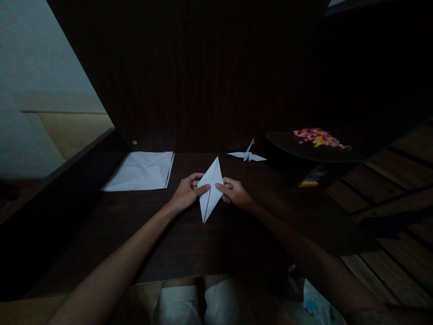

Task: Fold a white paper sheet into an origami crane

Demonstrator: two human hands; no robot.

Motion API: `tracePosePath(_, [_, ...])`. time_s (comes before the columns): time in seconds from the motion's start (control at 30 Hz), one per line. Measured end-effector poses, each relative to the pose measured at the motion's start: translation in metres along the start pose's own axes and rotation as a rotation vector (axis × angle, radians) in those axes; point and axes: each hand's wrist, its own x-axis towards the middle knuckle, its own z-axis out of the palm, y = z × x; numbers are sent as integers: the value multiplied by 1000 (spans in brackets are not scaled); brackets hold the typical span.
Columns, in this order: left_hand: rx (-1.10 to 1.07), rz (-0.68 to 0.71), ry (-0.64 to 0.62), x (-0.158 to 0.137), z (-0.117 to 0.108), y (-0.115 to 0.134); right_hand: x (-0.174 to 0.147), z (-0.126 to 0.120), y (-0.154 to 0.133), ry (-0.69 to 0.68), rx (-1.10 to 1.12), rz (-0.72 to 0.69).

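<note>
Between my two hands is a white sheet of origami paper (211,176), folded into a long diamond with a slit down its middle. My left hand (187,192) pinches its left corner, thumb on top and fingers curled behind. On the opposite corner, my right hand (235,192) grips the same way. The folded paper is held above the dark table, tilted, one point away from me and the split point towards me. Behind it and to the right, a finished white paper crane (248,156) rests with its wings spread.
A stack of creased white paper sheets (142,170) lies at the back left of the dark wooden table (162,253). A raised shelf at the right carries a pile of small pink, red and yellow pieces (320,137). A dark panel (189,76) stands behind, and a low side board (57,198) edges the left.
</note>
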Motion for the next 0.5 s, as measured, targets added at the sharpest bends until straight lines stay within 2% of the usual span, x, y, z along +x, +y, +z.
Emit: tracePosePath(0.5, [-2, -12, 41, 1, -1, 0, 1, 0, 0, -8, 36, 9])
